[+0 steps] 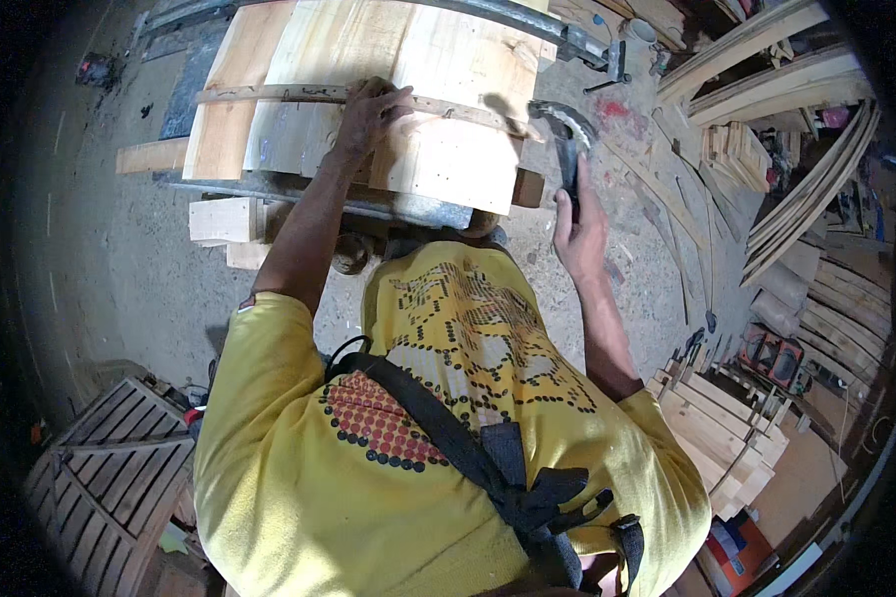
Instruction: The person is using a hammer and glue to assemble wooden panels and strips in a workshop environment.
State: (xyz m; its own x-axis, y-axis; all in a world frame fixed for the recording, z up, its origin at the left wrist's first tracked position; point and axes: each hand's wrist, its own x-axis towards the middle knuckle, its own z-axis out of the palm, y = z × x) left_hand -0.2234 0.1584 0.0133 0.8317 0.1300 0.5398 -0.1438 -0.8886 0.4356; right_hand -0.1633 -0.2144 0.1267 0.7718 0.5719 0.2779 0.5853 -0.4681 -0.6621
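Note:
A panel of pale wooden boards (319, 50) lies side by side in front of me, with a thin, narrow wooden strip (279, 94) running across it. My left hand (370, 111) is closed on the middle of this strip, its fingers bent over the wood. Whether a nail is between the fingers is too small to tell. To the right of the panel, my right hand (582, 234) grips a hammer (568, 154) by its dark handle. The hammer's head is raised beside the strip's right end, and its shadow falls on the boards.
A metal bar clamp (579, 42) crosses the panel's far side. Wood blocks (224, 221) sit under its near left edge. Curved wooden strips (811, 199) and board stacks (712, 428) lie on the right. A slatted wooden panel (110, 488) rests at the lower left.

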